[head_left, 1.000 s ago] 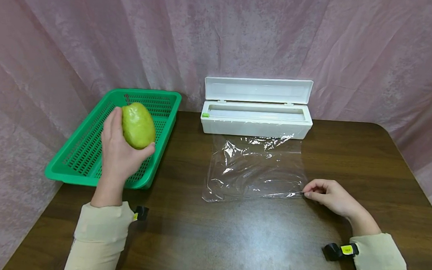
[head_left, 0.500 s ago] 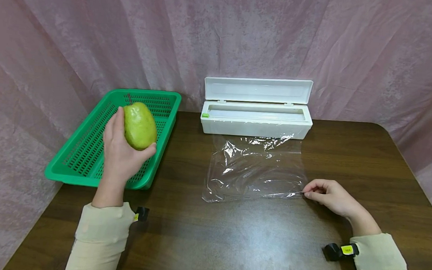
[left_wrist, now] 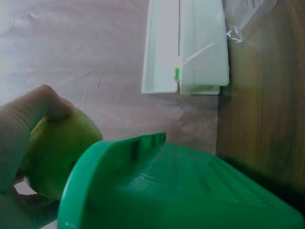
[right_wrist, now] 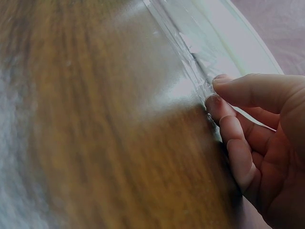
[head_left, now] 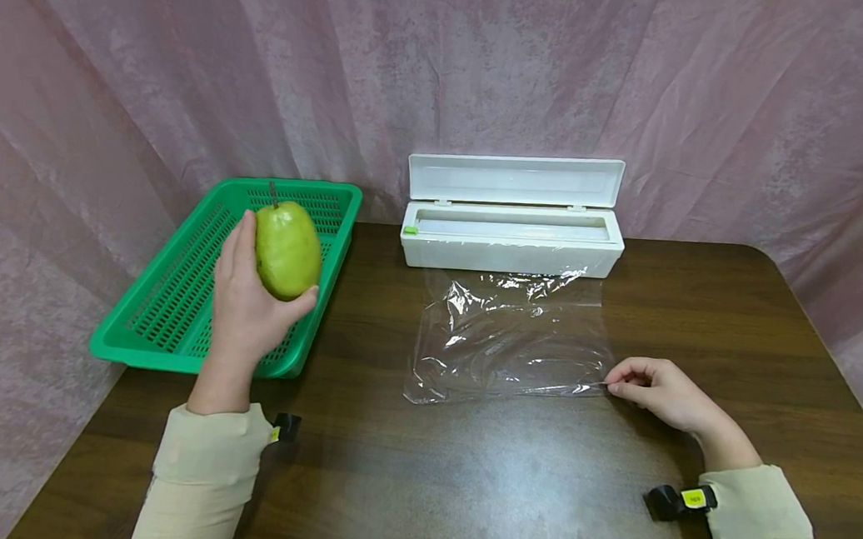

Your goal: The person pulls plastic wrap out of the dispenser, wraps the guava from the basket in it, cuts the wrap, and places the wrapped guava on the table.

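Note:
My left hand (head_left: 252, 307) grips a green pear (head_left: 287, 251) with its stem pointing up, held over the green plastic basket (head_left: 163, 351). In the left wrist view the pear (left_wrist: 62, 148) sits between thumb and fingers, its lower right side hidden by the basket's rim (left_wrist: 81, 181). Between thumb and forefinger my right hand (head_left: 666, 394) pinches the near right corner of a sheet of clear plastic wrap (head_left: 509, 342). The wrap runs out over the front of a white wrap dispenser (head_left: 511, 254), whose lid is raised. In the right wrist view the wrap (right_wrist: 190, 67) gathers at the fingertips.
The brown wooden table (head_left: 416, 486) spans the front, with its right edge sloping away. A pink curtain (head_left: 521, 67) hangs behind the dispenser and basket. A small green slider (head_left: 410, 230) sits at the dispenser's left end.
The pear, in my left hand, has shifted slightly right and turned more upright, so its stem now shows clearly. My right hand and the plastic wrap have stayed where they were.

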`<move>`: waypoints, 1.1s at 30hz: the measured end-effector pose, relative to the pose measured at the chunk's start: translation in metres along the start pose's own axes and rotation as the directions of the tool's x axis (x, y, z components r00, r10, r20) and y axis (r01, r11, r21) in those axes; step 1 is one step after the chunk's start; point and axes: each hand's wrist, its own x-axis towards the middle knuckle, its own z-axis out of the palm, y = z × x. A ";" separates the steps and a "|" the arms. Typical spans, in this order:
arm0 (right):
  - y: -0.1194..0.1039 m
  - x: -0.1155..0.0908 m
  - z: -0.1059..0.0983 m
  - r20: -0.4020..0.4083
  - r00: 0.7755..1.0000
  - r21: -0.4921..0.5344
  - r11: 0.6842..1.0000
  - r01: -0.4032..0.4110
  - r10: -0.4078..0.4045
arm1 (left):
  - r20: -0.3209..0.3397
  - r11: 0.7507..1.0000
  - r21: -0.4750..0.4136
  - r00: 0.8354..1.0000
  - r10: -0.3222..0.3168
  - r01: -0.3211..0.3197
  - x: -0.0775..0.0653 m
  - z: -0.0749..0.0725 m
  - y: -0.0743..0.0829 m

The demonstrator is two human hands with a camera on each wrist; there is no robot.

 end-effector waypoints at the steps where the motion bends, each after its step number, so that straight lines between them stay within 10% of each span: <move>1: 0.000 0.000 0.000 0.000 1.000 -0.001 1.000 0.001 -0.001 | 0.007 1.000 0.007 1.000 0.006 -0.006 0.000 0.000 0.000; 23: -0.002 0.001 -0.001 -0.003 1.000 -0.004 1.000 0.002 -0.002 | 0.132 0.981 -0.044 0.972 0.193 -0.189 -0.002 0.021 0.024; 33: -0.004 0.000 -0.001 0.004 1.000 0.002 1.000 -0.009 0.009 | 0.235 0.982 -0.061 0.954 0.187 -0.178 -0.005 0.033 0.037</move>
